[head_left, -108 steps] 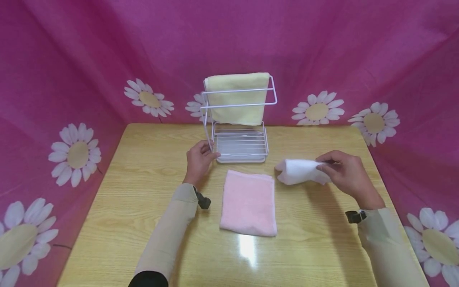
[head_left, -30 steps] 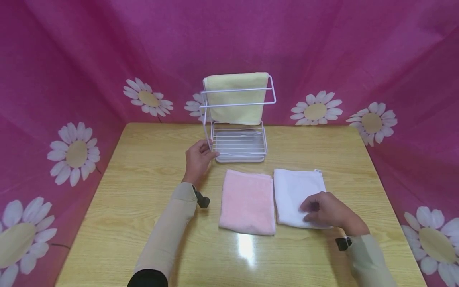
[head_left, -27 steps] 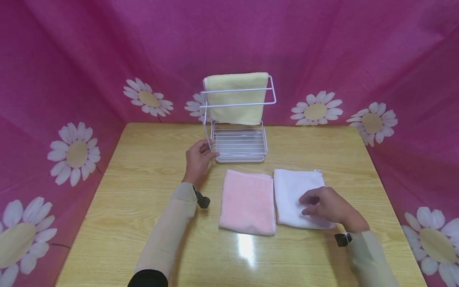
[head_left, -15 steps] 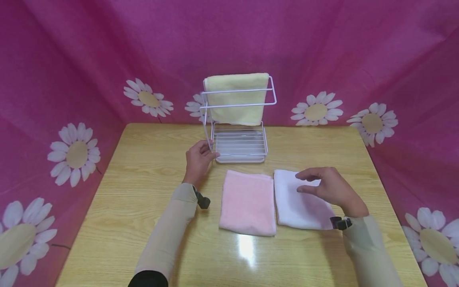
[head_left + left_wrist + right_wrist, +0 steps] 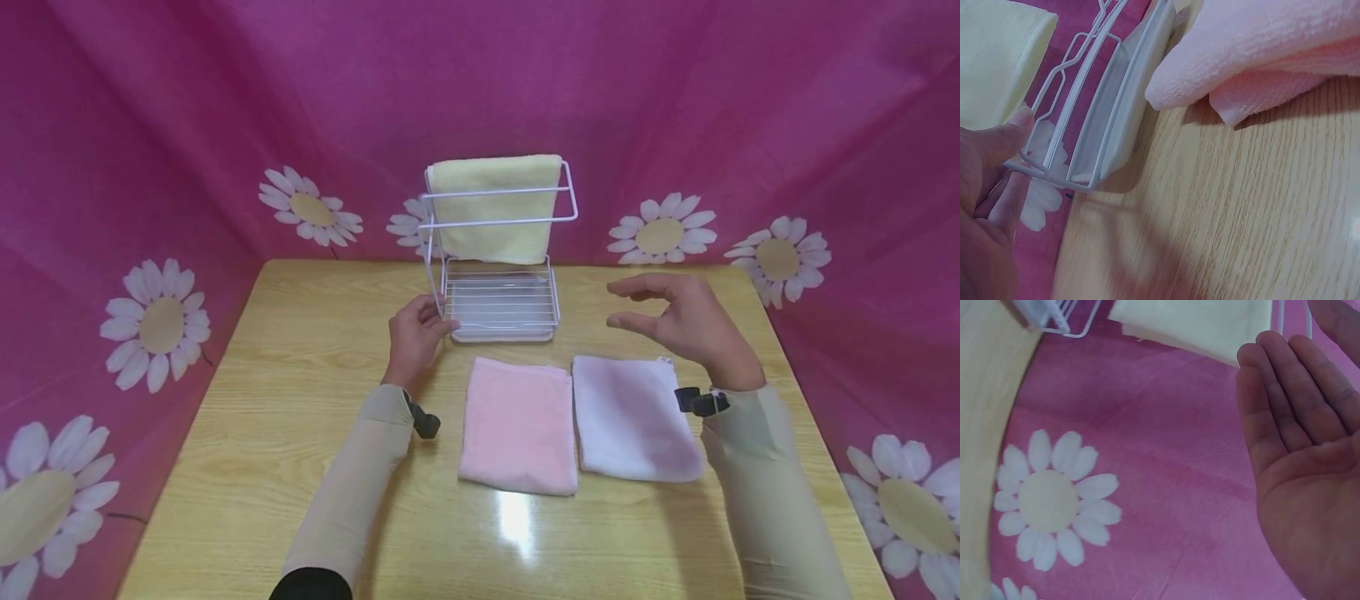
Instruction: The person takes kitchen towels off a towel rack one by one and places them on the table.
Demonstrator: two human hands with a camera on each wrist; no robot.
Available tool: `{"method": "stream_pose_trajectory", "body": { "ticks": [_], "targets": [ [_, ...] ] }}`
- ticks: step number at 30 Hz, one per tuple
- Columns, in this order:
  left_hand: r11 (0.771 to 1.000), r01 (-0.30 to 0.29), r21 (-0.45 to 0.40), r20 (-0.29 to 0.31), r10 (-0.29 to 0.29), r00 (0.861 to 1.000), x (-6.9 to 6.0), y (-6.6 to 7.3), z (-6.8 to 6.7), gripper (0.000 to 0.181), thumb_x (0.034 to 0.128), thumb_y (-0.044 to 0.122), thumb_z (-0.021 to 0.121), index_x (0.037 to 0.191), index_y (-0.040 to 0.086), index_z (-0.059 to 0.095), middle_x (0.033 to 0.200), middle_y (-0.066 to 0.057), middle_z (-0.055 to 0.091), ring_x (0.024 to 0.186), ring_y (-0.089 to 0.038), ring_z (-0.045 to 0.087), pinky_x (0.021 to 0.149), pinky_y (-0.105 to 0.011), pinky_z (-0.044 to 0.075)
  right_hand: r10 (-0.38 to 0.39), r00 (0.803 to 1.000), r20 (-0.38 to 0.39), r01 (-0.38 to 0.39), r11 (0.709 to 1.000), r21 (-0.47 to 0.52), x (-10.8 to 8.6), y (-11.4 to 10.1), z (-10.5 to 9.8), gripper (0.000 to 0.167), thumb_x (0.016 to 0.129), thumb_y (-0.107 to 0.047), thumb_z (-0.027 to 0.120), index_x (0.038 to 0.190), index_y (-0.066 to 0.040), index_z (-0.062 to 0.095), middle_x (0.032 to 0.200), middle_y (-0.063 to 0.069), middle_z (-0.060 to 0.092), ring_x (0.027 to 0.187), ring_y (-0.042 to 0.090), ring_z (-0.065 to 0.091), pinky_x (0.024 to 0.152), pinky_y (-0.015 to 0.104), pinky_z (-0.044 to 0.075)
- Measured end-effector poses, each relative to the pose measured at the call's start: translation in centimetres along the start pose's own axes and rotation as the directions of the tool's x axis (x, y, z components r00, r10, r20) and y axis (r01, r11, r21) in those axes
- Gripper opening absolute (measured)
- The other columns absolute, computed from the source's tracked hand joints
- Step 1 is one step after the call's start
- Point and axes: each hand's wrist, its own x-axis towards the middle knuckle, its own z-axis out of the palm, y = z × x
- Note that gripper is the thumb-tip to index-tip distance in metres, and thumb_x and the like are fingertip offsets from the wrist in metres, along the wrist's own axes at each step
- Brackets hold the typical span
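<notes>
My left hand pinches the lower left corner of a white wire rack; the left wrist view shows thumb and fingers on its wire. A folded yellow towel hangs over the rack's rearmost top bar. To the right of the rack my right hand is raised, thumb and fingers apart, holding nothing. Its palm and straight fingers show in the right wrist view. In front of the rack lie a folded pink towel and, right beside it, a folded white towel.
The rack's base holds a white drip tray under its wires. Wooden tabletop surrounds everything. A magenta curtain with daisy prints stands close behind the rack and along both sides.
The right hand earlier held the white towel in the air; the towel now lies flat beside the pink one. Since then the hand has risen and moved away toward the rack. The left hand stays put.
</notes>
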Motion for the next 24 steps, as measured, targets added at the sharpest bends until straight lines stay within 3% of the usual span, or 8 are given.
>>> {"method": "stream_pose_trajectory", "body": {
  "ticks": [3, 7, 10, 17, 24],
  "targets": [
    [1.0, -0.002, -0.004, 0.0, 0.002, 1.0, 0.0, 0.1, 0.0, 0.034, 0.0795, -0.012, 0.079, 0.11, -0.01, 0.065, 0.119, -0.035, 0.063, 0.114, -0.047, 0.062, 0.089, -0.029, 0.059, -0.06, 0.998, -0.03, 0.061, 0.998, 0.01, 1.2, -0.6, -0.4, 0.041, 0.079, -0.016, 0.088, 0.117, -0.008, 0.075, 0.11, 0.007, 0.074, 0.102, 0.027, 0.065, 0.089, 0.046, 0.055],
    [1.0, -0.009, -0.011, 0.002, 0.009, 1.0, -0.1, 0.1, 0.0, 0.033, 0.0796, -0.012, 0.078, 0.11, -0.01, 0.065, 0.12, -0.035, 0.063, 0.115, -0.048, 0.061, 0.089, -0.03, 0.059, -0.125, 0.989, -0.078, 0.126, 0.992, 0.013, 2.8, -1.3, -0.8, 0.038, 0.078, -0.013, 0.088, 0.113, -0.008, 0.076, 0.107, 0.006, 0.074, 0.098, 0.023, 0.067, 0.088, 0.028, 0.055],
    [1.0, -0.006, -0.009, 0.002, 0.006, 1.0, 0.0, 0.1, 0.0, 0.034, 0.0803, -0.013, 0.077, 0.112, -0.012, 0.064, 0.119, -0.035, 0.063, 0.115, -0.048, 0.061, 0.09, -0.031, 0.059, -0.119, 0.988, -0.1, 0.123, 0.992, 0.029, 3.8, -2.1, -1.1, 0.037, 0.079, -0.015, 0.088, 0.114, -0.009, 0.076, 0.108, 0.005, 0.074, 0.097, 0.02, 0.067, 0.083, 0.017, 0.053],
    [1.0, 0.013, -0.02, 0.0, -0.013, 1.0, -0.1, -0.1, 0.0, 0.034, 0.0799, -0.012, 0.078, 0.112, -0.01, 0.065, 0.117, -0.035, 0.064, 0.115, -0.048, 0.061, 0.089, -0.032, 0.06, -0.069, 0.991, -0.112, 0.077, 0.995, 0.064, 5.9, -3.8, -1.5, 0.039, 0.081, -0.019, 0.087, 0.117, -0.009, 0.075, 0.11, 0.002, 0.074, 0.101, 0.016, 0.065, 0.085, 0.023, 0.052],
    [1.0, -0.001, -0.002, -0.002, 0.001, 1.0, 0.0, 0.0, 0.1, 0.035, 0.0808, -0.011, 0.078, 0.113, -0.009, 0.065, 0.117, -0.035, 0.064, 0.114, -0.047, 0.062, 0.09, -0.032, 0.059, -0.061, 0.988, -0.141, 0.074, 0.993, 0.093, 7.8, -5.1, -1.7, 0.039, 0.08, -0.017, 0.087, 0.116, -0.007, 0.075, 0.105, 0.005, 0.075, 0.096, 0.013, 0.067, 0.083, 0.02, 0.053]
  ]
}}
